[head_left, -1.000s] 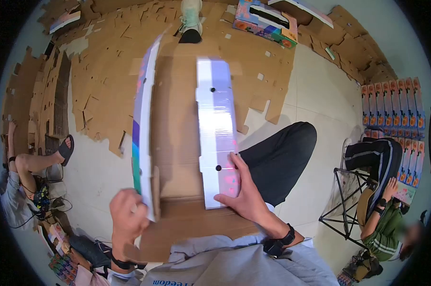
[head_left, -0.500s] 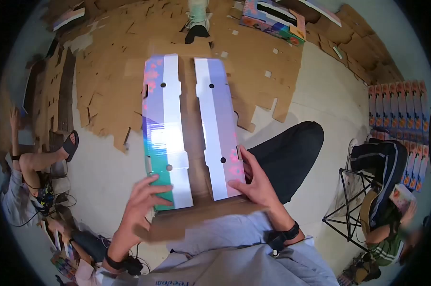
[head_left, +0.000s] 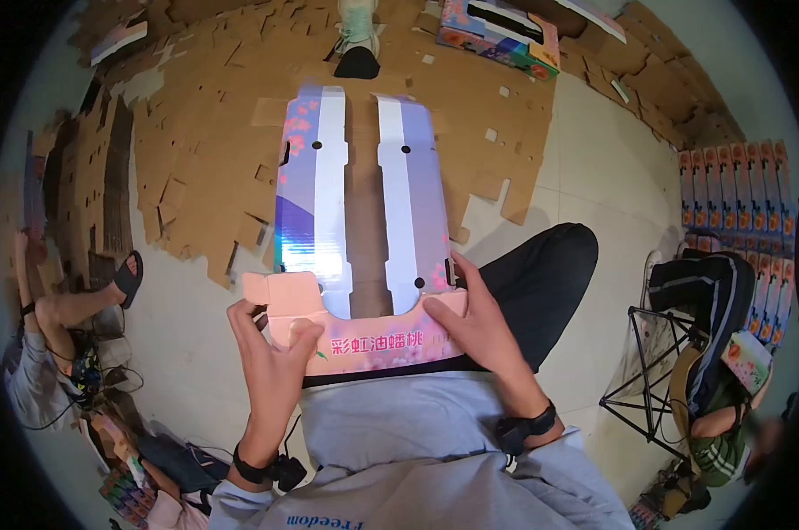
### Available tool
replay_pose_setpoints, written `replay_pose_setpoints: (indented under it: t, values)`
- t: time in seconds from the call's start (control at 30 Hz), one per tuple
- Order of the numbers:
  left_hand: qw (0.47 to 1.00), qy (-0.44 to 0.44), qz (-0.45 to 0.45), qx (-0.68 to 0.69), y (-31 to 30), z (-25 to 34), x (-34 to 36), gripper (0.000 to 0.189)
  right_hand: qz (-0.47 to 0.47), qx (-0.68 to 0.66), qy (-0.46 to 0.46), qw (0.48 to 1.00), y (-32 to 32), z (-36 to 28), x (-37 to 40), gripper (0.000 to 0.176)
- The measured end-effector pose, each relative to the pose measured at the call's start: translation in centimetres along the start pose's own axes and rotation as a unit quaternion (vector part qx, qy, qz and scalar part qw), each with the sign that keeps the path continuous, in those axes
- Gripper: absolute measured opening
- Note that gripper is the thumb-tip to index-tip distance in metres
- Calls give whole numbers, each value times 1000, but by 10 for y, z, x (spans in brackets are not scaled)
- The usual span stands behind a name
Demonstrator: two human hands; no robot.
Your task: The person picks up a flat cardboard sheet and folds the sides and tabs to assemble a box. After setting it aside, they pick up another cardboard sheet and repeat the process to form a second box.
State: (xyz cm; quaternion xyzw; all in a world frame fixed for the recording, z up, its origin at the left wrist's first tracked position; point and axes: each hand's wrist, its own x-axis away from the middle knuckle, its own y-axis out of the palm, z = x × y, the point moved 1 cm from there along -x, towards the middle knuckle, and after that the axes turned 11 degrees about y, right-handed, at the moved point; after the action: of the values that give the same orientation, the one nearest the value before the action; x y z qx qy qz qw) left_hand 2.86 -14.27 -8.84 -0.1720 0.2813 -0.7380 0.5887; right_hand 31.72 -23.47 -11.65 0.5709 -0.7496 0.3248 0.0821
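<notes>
A printed cardboard box [head_left: 320,199] in purple, white and pink lies lengthwise in front of me, with a long gap between its two top flaps. Its pink end panel [head_left: 373,344], printed with Chinese characters, is folded up over the near ends of those flaps. My left hand [head_left: 277,349] pinches the panel's left side, thumb on the printed face, beside a small pink tab [head_left: 280,291] that sticks out. At the right corner my right hand [head_left: 480,322] grips the box, with its thumb on the panel and its fingers along the side wall.
Flattened brown cardboard [head_left: 205,159] covers the floor ahead. A finished printed box [head_left: 496,40] stands at the back. Rows of printed boxes [head_left: 735,190] are stacked on the right, near a black folding frame [head_left: 642,380]. Other people sit at left and right.
The near end panel has swung up, now showing its pink printed face. My left hand has gone from the green side wall to that panel. My right hand stays at the right corner.
</notes>
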Motion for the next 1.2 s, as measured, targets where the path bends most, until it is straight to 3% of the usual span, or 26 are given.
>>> replay_pose_setpoints:
  t: [0.1, 0.2, 0.23, 0.37, 0.5, 0.57, 0.67, 0.77, 0.87, 0.97, 1.07, 1.2]
  values:
    - [999, -31, 26, 4, 1, 11, -11, 70, 43, -10, -15, 999, 14, -4, 6, 84]
    - [990, 39, -71, -111, -4, 10, -24, 67, 62, 7, -12, 998, 26, 1, 13, 83]
    - [991, 56, -52, -112, -2, 12, -25, 59, 58, 0, -5, 998, 31, 1, 15, 82]
    - [997, 28, -40, -59, -2, 18, -31, 60, 39, -78, 31, 996, 37, 8, 20, 81]
    - [994, 85, -39, -60, -5, 13, -34, 58, 41, -129, 27, 990, 48, 18, 23, 81]
    - [993, 105, -37, -49, -6, 12, -34, 55, 42, -118, 25, 992, 49, 18, 23, 81]
    - [996, 38, -35, -78, 0, 15, -33, 44, 49, -91, 18, 995, 48, 11, 26, 81]
    - [993, 36, -56, -101, -2, 21, -36, 40, 59, -72, 3, 996, 46, 10, 24, 82]
    - [967, 103, -112, -205, -13, 9, -45, 41, 69, -46, -5, 997, 49, 9, 26, 83]
    - [959, -37, -193, -205, -13, 17, -65, 37, 75, -30, -8, 997, 54, 4, 30, 87]
    - [947, -129, -208, -206, -13, 10, -91, 37, 60, 8, -52, 997, 72, -13, 44, 92]
    - [942, 68, -104, -311, 19, -59, -110, 51, -1, 92, -193, 977, 103, -30, 80, 99]
